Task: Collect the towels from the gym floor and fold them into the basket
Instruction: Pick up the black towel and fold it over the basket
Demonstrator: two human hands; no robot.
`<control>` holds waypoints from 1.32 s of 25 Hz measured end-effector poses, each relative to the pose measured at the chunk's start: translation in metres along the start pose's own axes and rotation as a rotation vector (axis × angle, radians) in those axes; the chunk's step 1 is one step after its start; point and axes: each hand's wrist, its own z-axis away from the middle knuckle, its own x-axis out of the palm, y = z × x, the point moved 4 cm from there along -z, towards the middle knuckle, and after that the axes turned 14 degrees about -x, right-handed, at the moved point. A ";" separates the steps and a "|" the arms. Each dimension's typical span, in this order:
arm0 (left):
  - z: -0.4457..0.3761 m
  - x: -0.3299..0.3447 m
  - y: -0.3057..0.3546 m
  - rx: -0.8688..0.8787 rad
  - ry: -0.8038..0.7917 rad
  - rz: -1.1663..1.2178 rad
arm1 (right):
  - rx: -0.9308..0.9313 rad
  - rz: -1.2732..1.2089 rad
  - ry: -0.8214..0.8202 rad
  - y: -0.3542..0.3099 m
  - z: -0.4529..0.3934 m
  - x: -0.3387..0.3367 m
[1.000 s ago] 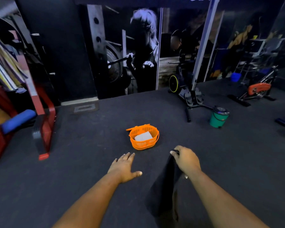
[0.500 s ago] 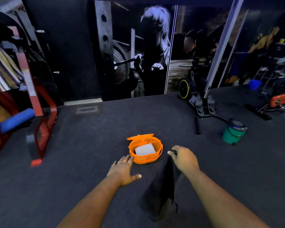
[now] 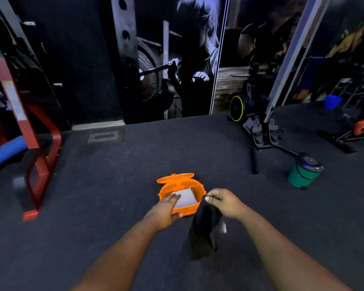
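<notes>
Nearest me: my right hand (image 3: 224,203) pinching 1 black towel (image 3: 203,229) that hangs beside the orange basket (image 3: 172,189), my left hand (image 3: 165,208) flat-fingered over its rim, 1 folded white towel (image 3: 186,198) inside, green bucket (image 3: 302,175) beyond.

Right hand (image 3: 224,203) pinches black towel (image 3: 204,232) beside orange basket (image 3: 178,186); left hand (image 3: 166,211) reaches flat

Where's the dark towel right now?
In the head view, the dark towel hangs from the right hand, just right of the orange basket, lower centre of the frame.
</notes>
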 end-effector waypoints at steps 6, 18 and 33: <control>-0.064 -0.019 0.098 0.108 -0.067 0.296 | -0.184 -0.250 -0.145 0.033 -0.074 -0.048; -0.117 -0.085 0.125 -0.002 0.329 0.843 | -0.241 -0.458 0.028 0.088 -0.112 -0.054; -0.116 -0.125 0.077 -0.078 0.327 0.596 | -0.334 -0.315 0.409 0.029 -0.168 -0.093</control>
